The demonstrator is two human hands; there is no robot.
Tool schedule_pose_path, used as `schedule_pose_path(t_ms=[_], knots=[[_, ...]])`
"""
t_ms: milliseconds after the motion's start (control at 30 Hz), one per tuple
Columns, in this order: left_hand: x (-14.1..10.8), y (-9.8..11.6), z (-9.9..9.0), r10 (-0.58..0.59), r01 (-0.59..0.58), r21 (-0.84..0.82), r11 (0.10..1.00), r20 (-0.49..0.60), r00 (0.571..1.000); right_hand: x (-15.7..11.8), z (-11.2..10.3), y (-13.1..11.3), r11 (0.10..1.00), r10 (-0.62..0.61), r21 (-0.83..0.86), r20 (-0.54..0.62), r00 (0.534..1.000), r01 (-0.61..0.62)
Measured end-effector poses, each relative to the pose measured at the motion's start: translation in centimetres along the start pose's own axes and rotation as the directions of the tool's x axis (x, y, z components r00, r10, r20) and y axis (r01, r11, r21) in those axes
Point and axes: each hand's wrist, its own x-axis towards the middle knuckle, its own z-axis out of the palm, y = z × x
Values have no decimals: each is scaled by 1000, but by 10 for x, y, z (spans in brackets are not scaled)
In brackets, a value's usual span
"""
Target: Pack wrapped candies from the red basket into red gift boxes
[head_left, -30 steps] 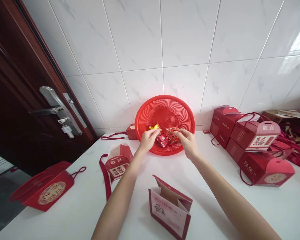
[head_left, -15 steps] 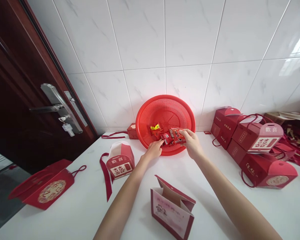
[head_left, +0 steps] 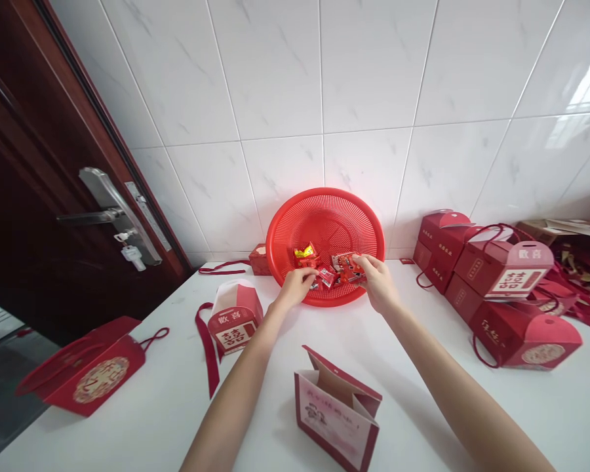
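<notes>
A red plastic basket (head_left: 344,204) leans against the tiled wall, with several small red packets and a yellow-marked one (head_left: 305,251) low inside it. My left hand (head_left: 297,286) is at its lower left rim, fingers pinched on the edge of a small red packet (head_left: 327,275). At the right, my right hand (head_left: 377,280) pinches a larger red packet (head_left: 349,265) between thumb and fingers. Nearer to me, an open-topped pink and red paper box (head_left: 337,419) stands between my forearms.
On the left are a red-and-white box (head_left: 235,318) with a ribbon and a red box (head_left: 98,370). Red boxes (head_left: 496,282) are stacked on the right, beside a carton (head_left: 560,229) with ribbons. A small red box (head_left: 260,259) sits behind the basket's left side. A door handle (head_left: 111,213) is at far left.
My left hand has drawn slightly left and up, its fingers now pinched together. The small red packet near it has shifted and tilted. My right hand has hardly moved.
</notes>
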Motion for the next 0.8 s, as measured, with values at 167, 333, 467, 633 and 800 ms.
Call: schedule_pose_path(t_ms=[167,333,467,633,800], knots=[[-2,39,-7,-31,0,-246,969,-122,992,-16,7,-18,999,14,46,217,976,-24],[-25,86,-14,52,-151,-339,929,-283,958,-44,15,-41,998,-32,57,380,924,12],[-41,111,-21,124,-265,-307,914,-411,903,-65,17,-57,989,-139,1,367,920,149],[-62,127,-31,158,-306,-395,866,-364,918,-81,11,-72,962,-220,-62,407,886,268],[-88,131,-43,214,-231,-491,840,-92,973,-92,4,-87,916,-295,-160,353,888,368]])
